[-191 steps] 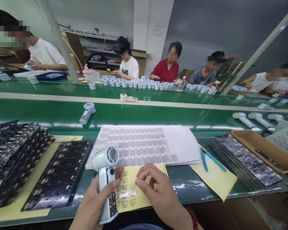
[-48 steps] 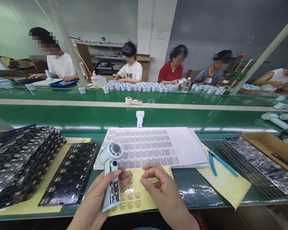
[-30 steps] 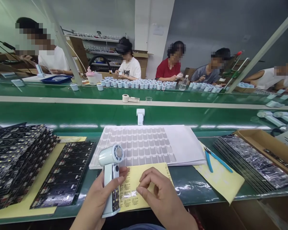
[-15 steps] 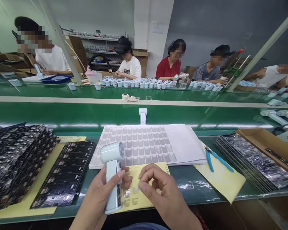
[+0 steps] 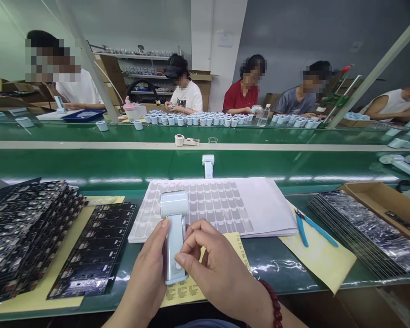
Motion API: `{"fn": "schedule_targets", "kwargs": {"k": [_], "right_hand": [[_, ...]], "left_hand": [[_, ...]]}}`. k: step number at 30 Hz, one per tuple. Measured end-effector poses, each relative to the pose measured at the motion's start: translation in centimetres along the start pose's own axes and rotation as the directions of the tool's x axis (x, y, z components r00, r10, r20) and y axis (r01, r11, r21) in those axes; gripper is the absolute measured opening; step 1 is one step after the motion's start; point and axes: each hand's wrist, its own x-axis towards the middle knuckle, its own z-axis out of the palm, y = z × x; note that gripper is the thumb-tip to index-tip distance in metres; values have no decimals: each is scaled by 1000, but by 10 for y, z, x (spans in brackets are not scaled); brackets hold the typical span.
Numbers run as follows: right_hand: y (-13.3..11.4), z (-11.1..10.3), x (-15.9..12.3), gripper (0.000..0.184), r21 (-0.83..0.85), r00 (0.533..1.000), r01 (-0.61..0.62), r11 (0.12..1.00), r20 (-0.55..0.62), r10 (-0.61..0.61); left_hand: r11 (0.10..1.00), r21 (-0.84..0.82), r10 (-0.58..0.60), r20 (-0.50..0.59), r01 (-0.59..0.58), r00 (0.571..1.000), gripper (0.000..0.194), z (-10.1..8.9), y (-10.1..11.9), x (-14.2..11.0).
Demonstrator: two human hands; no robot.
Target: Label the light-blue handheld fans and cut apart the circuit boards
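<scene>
My left hand [image 5: 149, 266] is closed round the handle of a light-blue handheld fan [image 5: 175, 241], a round barrel head on a flat straight handle. The fan stands nearly upright, its smooth handle face towards me. My right hand [image 5: 213, 259] is pinched, thumb and forefinger against the lower right of the handle. A small pale sticker [image 5: 177, 266] seems to lie under those fingertips, mostly covered. Below both hands is a yellow sheet of printed labels [image 5: 182, 294]. Behind the fan is a stack of white sheets [image 5: 264, 205] with rows of grey die-cut film pieces.
Stacked black circuit boards [image 5: 30, 232] and a board panel [image 5: 95, 246] stand left. On the right are blue-handled cutters [image 5: 316, 230], a yellow sheet [image 5: 328, 262], more boards [image 5: 365, 232] and a cardboard box [image 5: 372, 193]. Another fan [image 5: 208, 166] lies ahead. Several co-workers sit across the bench.
The fan has turned from its side to show its smooth handle face and shifted slightly right and up. My right hand has moved left, bringing its pinched fingertips onto the handle.
</scene>
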Motion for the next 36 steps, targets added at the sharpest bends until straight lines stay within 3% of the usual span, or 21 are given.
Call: {"fn": "schedule_targets", "kwargs": {"k": [9,14,16,19,21,23,25,27,31,33,36], "right_hand": [[4,2,3,12,-112,997,47,993,-47,-53],[8,0,2,13,-176,983,150,973,-75,-165],[9,-2,3,13,-95,988,128,987,-78,-135],[10,-4,7,15,165,991,85,983,-121,-65],[11,-8,10,20,339,980,96,936,-194,-30],[13,-15,10,24,404,960,116,908,-279,2],[17,-22,5,21,291,953,79,954,-302,13],[27,-26,-5,12,34,959,18,999,-282,-8],[61,-14,-26,9,-415,954,27,909,-261,-147],[78,-3,-29,12,-577,909,89,812,-287,-303],[91,7,-26,17,-725,767,153,671,-341,-544]], "left_hand": [[1000,-5,-26,13,26,1000,32,7,0,3],[999,-45,-13,255,26,967,41,4,4,-3],[1000,8,-17,339,16,941,47,2,6,-7],[996,93,-48,402,11,914,60,-1,9,-10],[991,136,-68,402,14,913,66,-2,12,-8],[985,173,-65,375,-1,925,68,0,18,0],[974,220,-36,350,-44,936,66,4,29,15],[957,274,2,323,-95,947,55,13,44,37],[928,340,72,240,-153,968,17,37,73,94],[922,355,83,216,-157,973,7,50,83,123],[904,397,90,184,-158,979,9,67,89,154]]}}
